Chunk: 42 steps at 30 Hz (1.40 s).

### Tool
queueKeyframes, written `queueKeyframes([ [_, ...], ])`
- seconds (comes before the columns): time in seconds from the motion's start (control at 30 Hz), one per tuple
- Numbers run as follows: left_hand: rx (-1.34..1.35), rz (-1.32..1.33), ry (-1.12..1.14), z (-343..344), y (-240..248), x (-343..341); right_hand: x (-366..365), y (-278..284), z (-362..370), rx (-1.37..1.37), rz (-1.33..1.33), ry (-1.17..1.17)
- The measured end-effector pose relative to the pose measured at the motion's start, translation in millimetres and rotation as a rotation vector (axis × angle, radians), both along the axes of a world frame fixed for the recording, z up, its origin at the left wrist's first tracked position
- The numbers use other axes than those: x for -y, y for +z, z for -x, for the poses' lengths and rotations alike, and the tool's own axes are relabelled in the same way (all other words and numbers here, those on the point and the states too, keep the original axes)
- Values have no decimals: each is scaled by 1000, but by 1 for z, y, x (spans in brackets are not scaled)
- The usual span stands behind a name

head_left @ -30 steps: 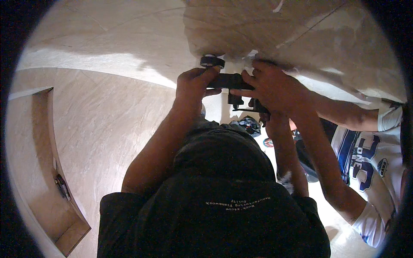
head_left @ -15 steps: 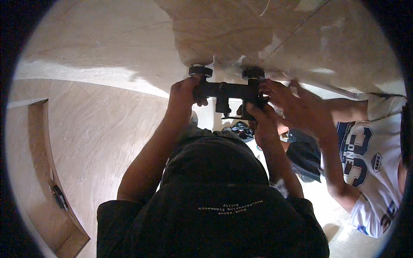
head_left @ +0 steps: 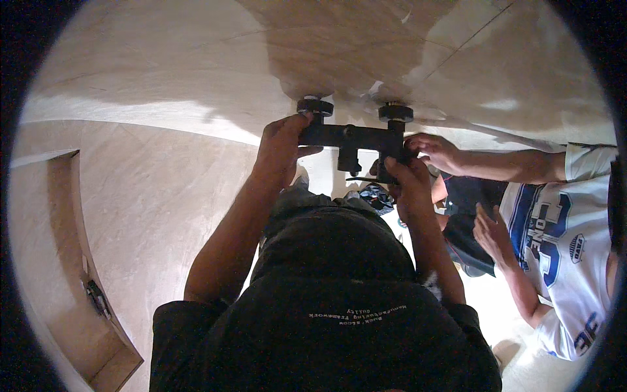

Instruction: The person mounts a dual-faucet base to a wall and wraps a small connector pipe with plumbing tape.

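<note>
A black wall-mounted shower mixer lies level against the tiled wall, its two round collars close to the wall. My left hand grips its left end, fingers curled around the body below the collar. With my right hand I hold the lower part at the right end, thumb on the near side; some fingers are hidden behind it. A thin black lever shows beside that hand. From the right, a co-worker's hand reaches to the mixer's right end. Their other hand hangs lower, off the mixer.
The co-worker, in a white and blue jersey, is close on my right. A recessed wall niche at the left holds a small dark tool. Dark crumpled material lies on the floor below the mixer.
The co-worker's nearer hand has drawn back from the mixer and dropped down, while the other stays at its right end. My left fingers have straightened somewhat. The mixer appears slightly further right in view.
</note>
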<state>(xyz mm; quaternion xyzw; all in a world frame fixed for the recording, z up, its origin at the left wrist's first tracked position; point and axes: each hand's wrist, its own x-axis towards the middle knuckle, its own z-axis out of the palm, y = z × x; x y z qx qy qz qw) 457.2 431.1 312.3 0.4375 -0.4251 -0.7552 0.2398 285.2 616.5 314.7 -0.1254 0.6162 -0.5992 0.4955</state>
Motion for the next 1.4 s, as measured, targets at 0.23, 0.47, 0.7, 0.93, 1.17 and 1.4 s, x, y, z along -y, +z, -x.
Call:
queueKeyframes([
  [0.23, 111, 100, -43, 4, 4, -10, -3, -9, 2, -57, 9, 89],
  [0.47, -106, -74, -62, 0, 0, -2, -3, -17, -3, 71, 108, -29],
  [0.7, 3, 33, -105, 4, 2, -3, -6, -24, -3, 14, 70, -59],
  [0.93, 59, -17, -79, 5, 7, -7, -3, -14, -7, 5, 24, -80],
  [1.17, -214, -120, -156, -12, -1, 9, -6, -8, -3, 5, 17, -12],
  [1.4, -54, -27, -136, -1, 3, -3, -6, -13, -3, 57, 49, -52],
])
